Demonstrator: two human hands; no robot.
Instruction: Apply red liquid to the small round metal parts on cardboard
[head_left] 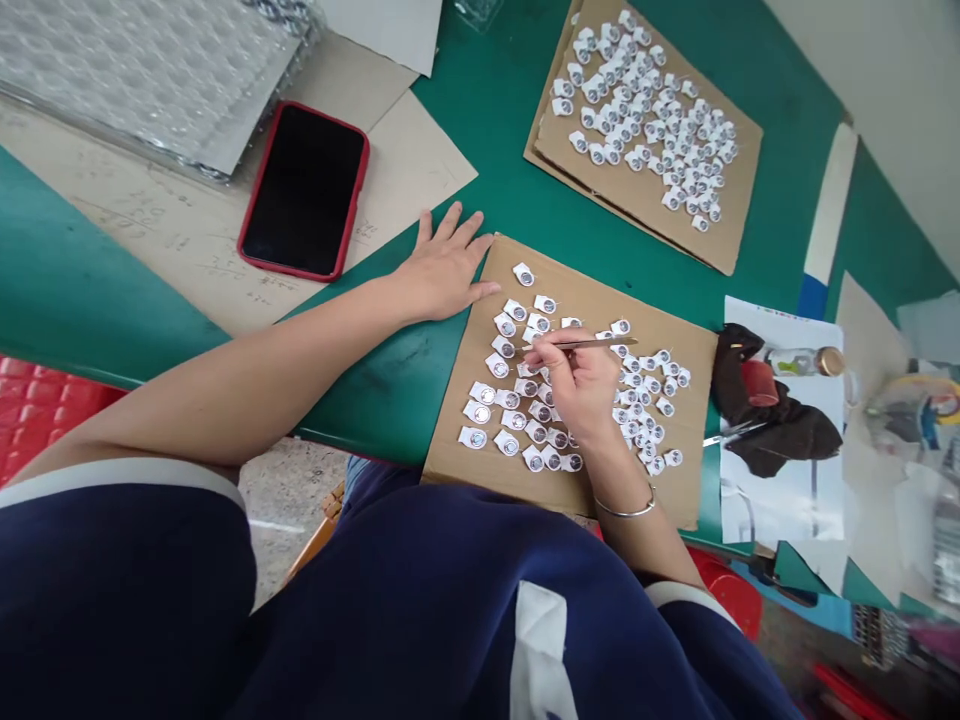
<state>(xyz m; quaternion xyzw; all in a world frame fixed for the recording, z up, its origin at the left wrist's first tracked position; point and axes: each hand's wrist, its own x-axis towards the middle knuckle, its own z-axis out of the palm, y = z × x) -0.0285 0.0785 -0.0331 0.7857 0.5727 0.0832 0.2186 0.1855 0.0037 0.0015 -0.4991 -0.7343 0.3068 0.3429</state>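
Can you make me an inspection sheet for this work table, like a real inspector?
Surface: green table, partly covered by brown paper with scribbles
Work things: small white pieces spread on the near board and far board
Clutter: phone, bumpy clear plastic, dark cloth, bottle
Hands: left hand spread flat at the near board's edge; right hand holds a slim tool above pieces
Cables: nothing seen
Surroundings: speckled floor; far right blurry
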